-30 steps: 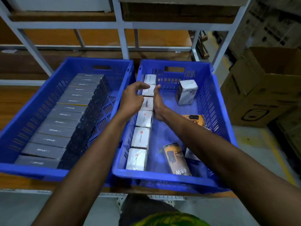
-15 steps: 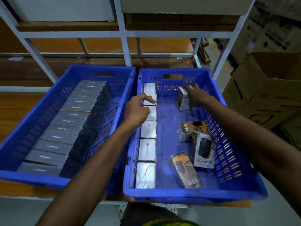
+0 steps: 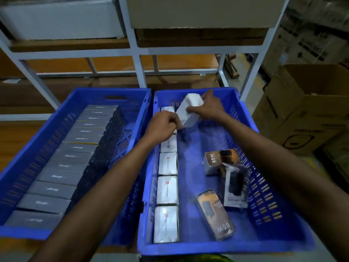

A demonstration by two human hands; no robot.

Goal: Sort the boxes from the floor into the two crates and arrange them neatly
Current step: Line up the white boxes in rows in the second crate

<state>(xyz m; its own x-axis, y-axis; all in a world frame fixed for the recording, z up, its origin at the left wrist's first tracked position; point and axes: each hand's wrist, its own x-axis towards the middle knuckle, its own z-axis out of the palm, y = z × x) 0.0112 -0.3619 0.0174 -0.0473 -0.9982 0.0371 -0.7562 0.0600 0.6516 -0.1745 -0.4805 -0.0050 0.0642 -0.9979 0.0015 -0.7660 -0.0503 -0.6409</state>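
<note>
A big white metal rack (image 3: pixel 188 51) fills the back. A large brown cardboard box (image 3: pixel 302 118) stands open on the right, beside the rack.

Two blue crates sit side by side on a wooden shelf (image 3: pixel 9 140) low in the rack. Their long sides are touching or nearly touching.

The left crate (image 3: pixel 132 95) holds a long row of grey boxes (image 3: pixel 75 157). They are packed tight, one behind the other, from the near wall almost to the far wall. They fill the left part of the crate.

The right crate (image 3: pixel 226 246) holds a row of white boxes (image 3: pixel 167 193) along its left wall. They lie flat and in line, each just beside the next.

Three more boxes lie loose near the right wall of that crate. A dark box (image 3: pixel 234 186) leans, tilted. A grey and orange box (image 3: pixel 217 161) marked 65W is just behind it and touches it. A flat orange box (image 3: pixel 215 212), also marked 65W, lies slanted just in front.

One white box (image 3: pixel 188 114) is up in the air, tilted, over the far end of the white row. The right grip (image 3: pixel 209 108) is clamped on its top end, with the fingers wrapped round it. The left grip (image 3: pixel 162 125) has curled fingers right at the low corner of this box. The picture is too blurry to tell if they pinch it.
</note>
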